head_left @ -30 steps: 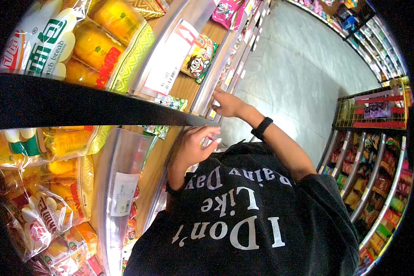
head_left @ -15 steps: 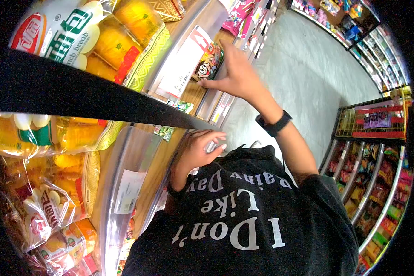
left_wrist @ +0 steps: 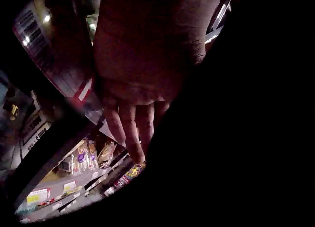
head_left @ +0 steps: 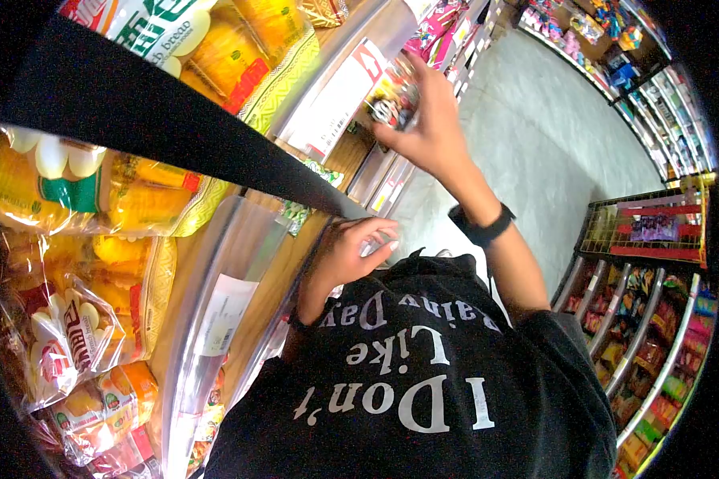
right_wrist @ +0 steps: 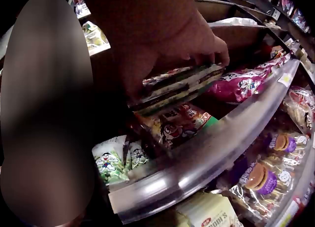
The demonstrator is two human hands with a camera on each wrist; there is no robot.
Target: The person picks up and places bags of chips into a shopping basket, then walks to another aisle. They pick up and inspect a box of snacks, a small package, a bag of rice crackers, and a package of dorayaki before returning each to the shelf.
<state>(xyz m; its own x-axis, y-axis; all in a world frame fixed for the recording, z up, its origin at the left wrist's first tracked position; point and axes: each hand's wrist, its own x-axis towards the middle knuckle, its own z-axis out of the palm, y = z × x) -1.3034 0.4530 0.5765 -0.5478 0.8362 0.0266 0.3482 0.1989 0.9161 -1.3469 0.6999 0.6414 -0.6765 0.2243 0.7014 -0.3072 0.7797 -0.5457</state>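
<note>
My right hand reaches into the shelf, thumb and fingers around the edges of snack packets with a cartoon face. From the right wrist view, the gripped snack packets are a flat stack seen edge-on between thumb and fingers. Just below them lies another packet with a cartoon face. My left hand hangs in front of my shirt beside the shelf edge, fingers loosely bent and holding nothing. In the dark left wrist view its fingers point downward.
A clear plastic lip with a price label borders the shelf. Beside it are pink packets and small green-white packets. Bagged breads fill the left. A dark upright crosses the view. Grey aisle floor lies right.
My right hand has gone from the shelf's front edge up to the cartoon-face packets, spread around them, and now grips them. The left hand stays almost in place.
</note>
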